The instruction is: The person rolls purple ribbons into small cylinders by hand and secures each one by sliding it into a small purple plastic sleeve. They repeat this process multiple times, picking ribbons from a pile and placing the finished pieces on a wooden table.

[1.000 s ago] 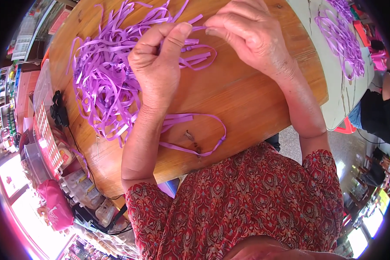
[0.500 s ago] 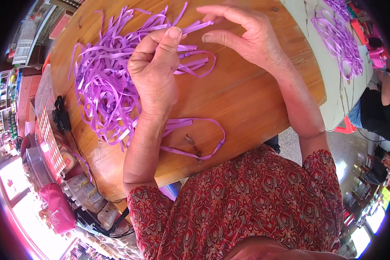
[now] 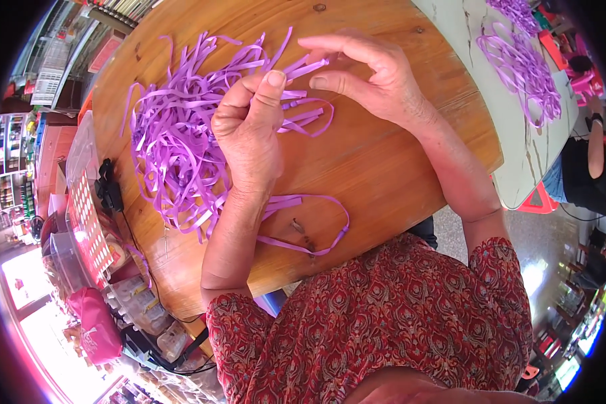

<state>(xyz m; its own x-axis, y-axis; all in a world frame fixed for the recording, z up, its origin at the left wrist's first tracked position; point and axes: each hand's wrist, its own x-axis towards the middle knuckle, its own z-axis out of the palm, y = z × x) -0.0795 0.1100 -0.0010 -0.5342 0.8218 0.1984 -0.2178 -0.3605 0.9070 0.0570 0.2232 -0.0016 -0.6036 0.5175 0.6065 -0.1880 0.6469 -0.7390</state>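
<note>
My left hand [image 3: 252,135] is closed in a pinch on a purple ribbon [image 3: 308,68], its thumb on top. The ribbon's ends stick out to the right from the fingertips. Close to those ends is my right hand [image 3: 384,84], thumb and fingers apart, with nothing visibly held; its farther fingers are partly hidden. Around and behind my left hand lies a tangled pile of purple ribbons [image 3: 182,148], some with small knots or beads. One ribbon loop [image 3: 345,225] extends from under my left forearm toward the table's near edge.
The wooden tabletop [image 3: 384,182] adjoins a pale table [image 3: 518,155] at right, which bears more purple ribbons [image 3: 522,74]. Beyond it is another person's arm [image 3: 595,148]. A black cable [image 3: 108,185], plastic boxes [image 3: 141,306] and a pink bag [image 3: 95,326] stand along the left side.
The whole view has shifted, so the table and hands appear lower. My left hand keeps its pinch on the ribbon, and my right hand stays open beside the ends.
</note>
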